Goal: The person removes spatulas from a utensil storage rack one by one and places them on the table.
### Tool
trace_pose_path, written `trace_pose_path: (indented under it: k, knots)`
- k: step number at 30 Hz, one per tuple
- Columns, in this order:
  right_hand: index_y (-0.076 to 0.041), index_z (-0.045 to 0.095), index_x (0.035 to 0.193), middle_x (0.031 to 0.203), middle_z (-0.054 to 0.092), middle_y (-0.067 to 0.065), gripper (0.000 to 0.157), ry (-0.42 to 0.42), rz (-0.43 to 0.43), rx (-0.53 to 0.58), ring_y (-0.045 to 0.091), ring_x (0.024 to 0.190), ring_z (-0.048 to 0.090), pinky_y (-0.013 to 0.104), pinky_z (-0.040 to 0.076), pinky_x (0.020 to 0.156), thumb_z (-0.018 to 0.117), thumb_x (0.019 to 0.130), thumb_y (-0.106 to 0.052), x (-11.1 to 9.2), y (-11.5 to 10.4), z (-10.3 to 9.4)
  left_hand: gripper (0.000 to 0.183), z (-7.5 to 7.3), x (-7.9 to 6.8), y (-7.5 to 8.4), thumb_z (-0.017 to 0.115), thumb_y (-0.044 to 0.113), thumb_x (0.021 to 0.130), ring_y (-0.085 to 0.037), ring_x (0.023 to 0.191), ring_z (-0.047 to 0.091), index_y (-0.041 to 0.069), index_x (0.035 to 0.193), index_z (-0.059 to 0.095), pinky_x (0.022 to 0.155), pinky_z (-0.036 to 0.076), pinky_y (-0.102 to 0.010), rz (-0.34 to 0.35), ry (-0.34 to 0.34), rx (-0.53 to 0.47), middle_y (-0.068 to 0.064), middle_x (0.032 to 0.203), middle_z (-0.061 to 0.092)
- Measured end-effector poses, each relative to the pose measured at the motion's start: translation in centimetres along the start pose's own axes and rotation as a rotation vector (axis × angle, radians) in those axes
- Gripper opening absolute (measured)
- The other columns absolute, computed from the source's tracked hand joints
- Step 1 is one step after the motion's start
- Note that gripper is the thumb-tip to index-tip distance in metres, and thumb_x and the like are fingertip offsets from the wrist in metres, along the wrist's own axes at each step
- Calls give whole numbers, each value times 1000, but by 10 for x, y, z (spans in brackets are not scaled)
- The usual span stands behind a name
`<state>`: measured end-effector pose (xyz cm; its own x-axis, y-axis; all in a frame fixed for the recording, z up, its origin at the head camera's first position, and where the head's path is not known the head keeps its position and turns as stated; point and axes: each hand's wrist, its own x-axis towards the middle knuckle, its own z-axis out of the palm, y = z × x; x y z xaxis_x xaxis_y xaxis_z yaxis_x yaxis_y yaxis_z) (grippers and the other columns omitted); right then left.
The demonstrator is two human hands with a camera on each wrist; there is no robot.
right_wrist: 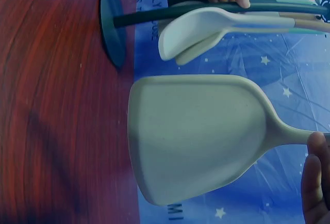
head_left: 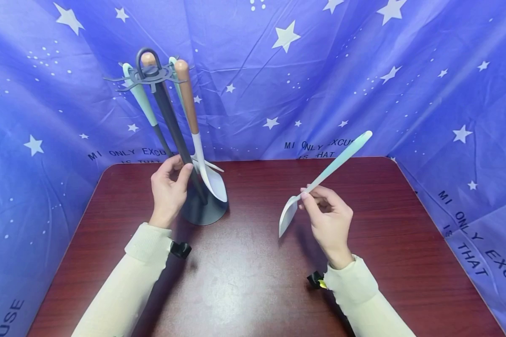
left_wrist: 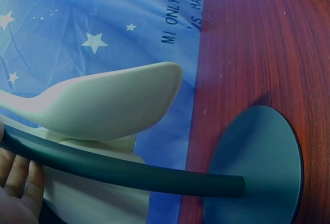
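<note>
My left hand (head_left: 168, 192) grips the pole of a dark utensil stand (head_left: 173, 117), its thumb showing on the near side. Kitchen tools hang from the stand's hooked top, among them a white-headed turner with a wooden handle (head_left: 187, 100) and a dark-shafted tool with a mint handle (head_left: 141, 100). Over the table, right of the stand, my right hand (head_left: 331, 224) pinches a pale spatula (right_wrist: 201, 131) low on its mint handle (head_left: 341, 157). Its broad blade points down and left, and the handle slopes up to the right.
The stand's round base (head_left: 206, 216) sits on the reddish-brown wooden table (head_left: 244, 281), left of centre. Behind and on both sides hangs a blue star-patterned cloth (head_left: 244, 61). Black devices are strapped at both wrists.
</note>
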<state>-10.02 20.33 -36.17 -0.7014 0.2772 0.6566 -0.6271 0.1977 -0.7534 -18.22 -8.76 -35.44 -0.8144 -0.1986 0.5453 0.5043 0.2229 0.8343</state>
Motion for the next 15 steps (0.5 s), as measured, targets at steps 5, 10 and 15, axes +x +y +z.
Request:
trace_pose_path:
  k: [5,10,15]
  knots:
    - [17,65,92,78,65,29,14,34,-7,-34,12,61,62,18,51,57,64,78,19,6,2,-8,16,0,0,-1,65,-9,84,-8,74,60,-16,99,64,71,50,-18,10,2,-1,-29,85,65]
    - [14,67,89,82,66,29,12,54,-33,-155,12,70,63,18,48,63,67,77,16,13,5,-17,16,0,0,-2,65,-9,84,-7,74,60,-16,99,64,71,50,-17,10,4,-2,-29,86,65]
    - [13,67,89,82,67,29,12,57,-44,-209,10,74,65,18,50,68,67,77,15,16,9,-24,16,0,0,-3,65,-9,84,-6,73,59,-15,99,64,70,50,-17,9,7,-1,-29,86,65]
